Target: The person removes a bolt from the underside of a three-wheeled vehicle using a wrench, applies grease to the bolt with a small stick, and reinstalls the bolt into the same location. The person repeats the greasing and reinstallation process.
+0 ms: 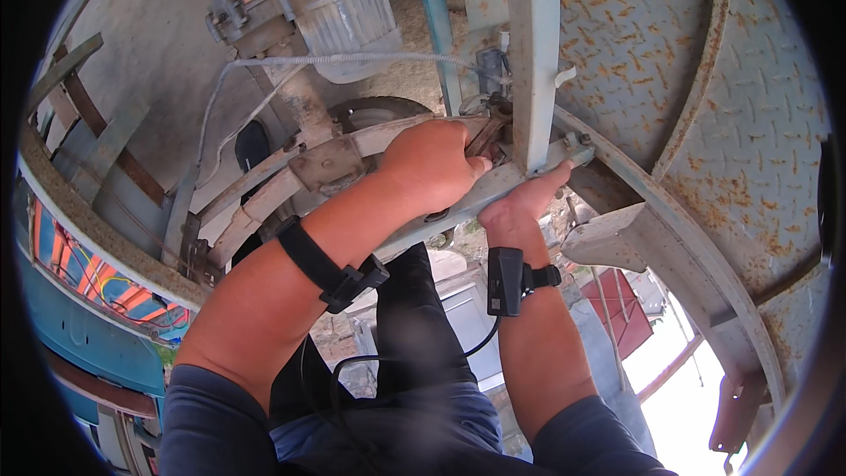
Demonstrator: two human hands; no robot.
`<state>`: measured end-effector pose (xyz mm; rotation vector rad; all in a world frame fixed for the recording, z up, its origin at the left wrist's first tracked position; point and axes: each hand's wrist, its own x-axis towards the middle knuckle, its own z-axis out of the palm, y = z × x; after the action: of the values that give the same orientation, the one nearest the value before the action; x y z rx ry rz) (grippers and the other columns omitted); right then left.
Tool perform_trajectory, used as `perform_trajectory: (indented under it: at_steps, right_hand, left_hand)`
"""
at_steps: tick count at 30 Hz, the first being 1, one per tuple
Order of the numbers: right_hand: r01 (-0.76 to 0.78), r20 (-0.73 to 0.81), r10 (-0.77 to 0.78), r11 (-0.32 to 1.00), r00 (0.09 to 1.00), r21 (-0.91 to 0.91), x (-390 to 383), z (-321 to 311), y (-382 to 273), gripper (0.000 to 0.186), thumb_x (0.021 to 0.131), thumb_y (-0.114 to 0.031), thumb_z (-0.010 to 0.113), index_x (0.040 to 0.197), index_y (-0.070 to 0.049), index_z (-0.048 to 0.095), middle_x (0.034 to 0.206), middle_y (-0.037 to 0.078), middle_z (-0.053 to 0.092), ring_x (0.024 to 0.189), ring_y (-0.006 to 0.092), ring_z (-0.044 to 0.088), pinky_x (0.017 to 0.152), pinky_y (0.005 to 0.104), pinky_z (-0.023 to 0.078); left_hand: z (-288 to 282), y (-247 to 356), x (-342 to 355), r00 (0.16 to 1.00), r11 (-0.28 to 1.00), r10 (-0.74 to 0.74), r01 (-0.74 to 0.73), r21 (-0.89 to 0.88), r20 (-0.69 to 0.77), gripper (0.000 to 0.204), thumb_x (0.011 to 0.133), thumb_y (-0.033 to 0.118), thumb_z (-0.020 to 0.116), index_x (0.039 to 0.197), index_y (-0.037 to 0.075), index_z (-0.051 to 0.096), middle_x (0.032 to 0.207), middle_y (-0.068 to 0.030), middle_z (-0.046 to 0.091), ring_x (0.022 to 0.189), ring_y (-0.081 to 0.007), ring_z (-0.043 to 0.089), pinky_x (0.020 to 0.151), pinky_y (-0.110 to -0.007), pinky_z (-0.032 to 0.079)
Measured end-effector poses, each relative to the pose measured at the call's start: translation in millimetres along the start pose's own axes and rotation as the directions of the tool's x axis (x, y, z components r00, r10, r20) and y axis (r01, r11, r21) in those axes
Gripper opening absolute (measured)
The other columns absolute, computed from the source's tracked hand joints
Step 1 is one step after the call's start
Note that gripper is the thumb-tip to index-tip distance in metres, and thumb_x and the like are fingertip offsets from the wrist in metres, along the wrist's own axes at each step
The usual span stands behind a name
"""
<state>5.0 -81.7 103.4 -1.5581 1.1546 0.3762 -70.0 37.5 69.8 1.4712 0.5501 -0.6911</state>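
Observation:
My left hand [432, 163] is closed in a fist above a painted steel crossbeam [467, 203]. Past its knuckles a brown, rusty metal piece [485, 134] shows, close to the foot of an upright post [533, 62]; the fist hides most of what it grips. Right of the post's foot, my right hand [524, 198] reaches up against the crossbeam from the near side. One digit lies stretched along the beam, while the other fingers are hidden behind it. A bolt [577, 138] sits on the beam's end beyond that hand.
A ribbed metal engine or gearbox housing [348, 22] stands at the far left, with a grey conduit [352, 57] running toward the post. Part of a tyre [379, 110] shows below. Rusty tread plate [634, 44] and a curved steel rail [705, 264] fill the right.

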Motion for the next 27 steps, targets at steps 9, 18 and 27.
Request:
perform_trajectory:
  at_steps: [9, 18, 27]
  right_hand:
    - [-0.074, 0.026, 0.077, 0.993, 0.997, -0.095, 20, -19, 2, 0.087, 0.092, -0.082, 0.019, 0.124, -0.011, 0.058, 0.097, 0.011, 0.065, 0.076, 0.0294, 0.069, 0.061, 0.0395, 0.048]
    - [-0.044, -0.002, 0.044, 0.996, 0.999, -0.077, 7, -11, 0, 0.084, 0.096, -0.079, 0.02, 0.124, -0.012, 0.062, 0.096, 0.007, 0.064, 0.077, 0.0225, 0.064, 0.063, 0.0355, 0.051]
    - [-0.017, 0.032, 0.019, 0.997, 0.999, -0.076, 12, -11, 3, 0.082, 0.098, -0.075, 0.021, 0.123, -0.008, 0.061, 0.096, 0.01, 0.062, 0.079, 0.0248, 0.063, 0.07, 0.0391, 0.055]
  left_hand:
    - [-20, -46, 32, 0.995, 0.987, 0.086, -0.078, 0.141, -0.051, 0.028, 0.092, 0.025, 0.069, 0.113, 0.007, 0.073, 0.106, -0.019, 0.07, 0.1, -0.0389, 0.066, 0.088, -0.048, 0.052]
    - [-35, -59, -3, 0.997, 0.995, -0.001, 0.01, 0.1, -0.083, 0.031, 0.092, 0.029, 0.071, 0.108, 0.002, 0.072, 0.095, -0.0184, 0.072, 0.088, -0.0354, 0.07, 0.078, -0.045, 0.053]
    - [-5, -14, -21, 0.997, 0.992, -0.068, 0.065, -0.113, -0.022, 0.036, 0.092, 0.033, 0.072, 0.1, -0.002, 0.071, 0.08, -0.0177, 0.07, 0.071, -0.0293, 0.07, 0.069, -0.041, 0.053]
